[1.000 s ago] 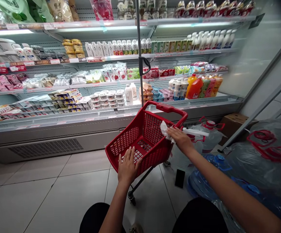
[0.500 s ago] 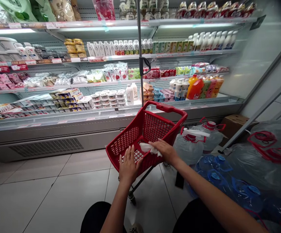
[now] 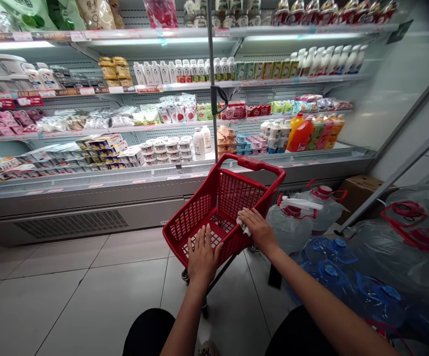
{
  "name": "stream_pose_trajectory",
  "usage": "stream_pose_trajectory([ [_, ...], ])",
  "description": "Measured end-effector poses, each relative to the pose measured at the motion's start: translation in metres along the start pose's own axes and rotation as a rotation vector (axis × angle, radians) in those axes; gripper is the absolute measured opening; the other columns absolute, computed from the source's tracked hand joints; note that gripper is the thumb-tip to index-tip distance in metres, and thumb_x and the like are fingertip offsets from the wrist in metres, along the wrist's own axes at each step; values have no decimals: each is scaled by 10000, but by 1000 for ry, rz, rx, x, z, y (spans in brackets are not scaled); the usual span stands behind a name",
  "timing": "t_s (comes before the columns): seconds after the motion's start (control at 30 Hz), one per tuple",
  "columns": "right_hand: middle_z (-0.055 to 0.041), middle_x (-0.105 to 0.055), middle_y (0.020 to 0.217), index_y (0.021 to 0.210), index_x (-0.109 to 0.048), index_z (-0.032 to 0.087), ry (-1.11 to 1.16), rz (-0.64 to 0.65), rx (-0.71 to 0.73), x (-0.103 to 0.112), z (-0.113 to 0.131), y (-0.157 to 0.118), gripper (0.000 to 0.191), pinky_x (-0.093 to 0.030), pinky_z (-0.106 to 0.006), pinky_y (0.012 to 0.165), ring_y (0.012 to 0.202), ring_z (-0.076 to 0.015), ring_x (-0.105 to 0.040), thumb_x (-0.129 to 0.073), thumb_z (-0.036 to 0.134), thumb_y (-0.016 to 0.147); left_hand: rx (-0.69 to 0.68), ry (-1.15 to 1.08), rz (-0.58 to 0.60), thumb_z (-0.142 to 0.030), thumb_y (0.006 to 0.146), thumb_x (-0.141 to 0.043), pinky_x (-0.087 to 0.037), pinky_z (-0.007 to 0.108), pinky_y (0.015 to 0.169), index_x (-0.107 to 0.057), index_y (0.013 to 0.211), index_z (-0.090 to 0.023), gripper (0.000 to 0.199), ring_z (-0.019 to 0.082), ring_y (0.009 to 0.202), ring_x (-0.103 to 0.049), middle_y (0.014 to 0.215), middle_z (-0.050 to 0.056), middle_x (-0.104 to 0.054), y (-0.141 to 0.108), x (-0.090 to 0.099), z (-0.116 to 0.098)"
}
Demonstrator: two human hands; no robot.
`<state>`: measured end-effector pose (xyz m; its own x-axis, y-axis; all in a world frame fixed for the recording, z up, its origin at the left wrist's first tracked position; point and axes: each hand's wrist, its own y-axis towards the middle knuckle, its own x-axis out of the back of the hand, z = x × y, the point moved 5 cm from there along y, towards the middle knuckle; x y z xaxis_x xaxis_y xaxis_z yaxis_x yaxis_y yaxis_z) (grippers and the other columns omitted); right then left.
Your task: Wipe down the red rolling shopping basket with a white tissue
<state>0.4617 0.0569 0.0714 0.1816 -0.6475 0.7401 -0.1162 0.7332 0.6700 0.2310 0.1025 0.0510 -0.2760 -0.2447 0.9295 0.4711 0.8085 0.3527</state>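
A small red plastic shopping cart [image 3: 204,192] with lattice sides stands tilted in front of me. My left hand [image 3: 201,259] lies on its near rim, fingers stretched out over the basket and gripping nothing. On the right-hand rim, my right hand [image 3: 259,231] presses a crumpled white cloth or tissue [image 3: 243,225] against the red plastic, and its fingers cover part of it. The basket floor [image 3: 218,221] shows between my hands with its holes. The cart's handle [image 3: 252,163] is at the far side, away from both hands.
A refrigerated display case [image 3: 88,195] with shelves of cups, bottles and packs runs along the back. Large clear water jugs [image 3: 290,230] and blue-capped water bottles [image 3: 329,269] crowd the right, near my right forearm. A cardboard box [image 3: 364,188] sits behind them. Tiled floor [image 3: 103,301] lies below.
My right hand has shifted slightly right along the rim, and the cloth has moved with it, now bunched under the fingers. My left hand has slid a little to the right.
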Motion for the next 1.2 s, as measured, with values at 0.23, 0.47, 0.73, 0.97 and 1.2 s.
stream_pose_trajectory([
  [0.23,-65,-757,1268,1254,-701,226,219,19,36,14,18,9,402,-470,-487,1173,1213,-220,-692,-459,79,969,4,-15,14,-531,1067,-343,-330,576,1237,-224,1659,-241,669,282,1509,-426,1654,112,-415,-4,-1,-8],
  [0.47,-58,-733,1318,1431,-591,255,491,-22,-198,15,38,14,454,-584,-360,1011,1203,-208,-700,-436,153,1016,-8,5,23,-529,1066,-349,-349,588,1227,-377,1608,-182,644,299,1496,-443,1642,139,-429,-3,-2,-7],
  [0.73,-87,-555,1555,1320,-678,215,123,48,61,1,39,1,437,-389,-551,1224,1521,-273,-394,-492,69,953,-11,-2,1,-549,1066,-329,-345,587,1227,-302,1639,-207,667,293,1494,-445,1647,129,-425,-3,-3,-9],
  [0.97,-85,-642,1459,1449,-596,257,172,131,95,-9,69,-2,535,-351,-577,1241,1438,-244,-509,-518,81,950,-27,-11,12,-534,1067,-340,-342,587,1223,-339,1626,-203,650,305,1493,-445,1649,140,-416,-2,-2,-8],
  [1.2,-42,-770,1181,1289,-707,291,242,45,15,3,35,7,476,-465,-501,1153,1123,-225,-695,-522,63,914,-12,-16,1,-543,1063,-338,-340,573,1233,-319,1634,-201,666,294,1495,-444,1639,124,-440,-3,-4,-8],
])
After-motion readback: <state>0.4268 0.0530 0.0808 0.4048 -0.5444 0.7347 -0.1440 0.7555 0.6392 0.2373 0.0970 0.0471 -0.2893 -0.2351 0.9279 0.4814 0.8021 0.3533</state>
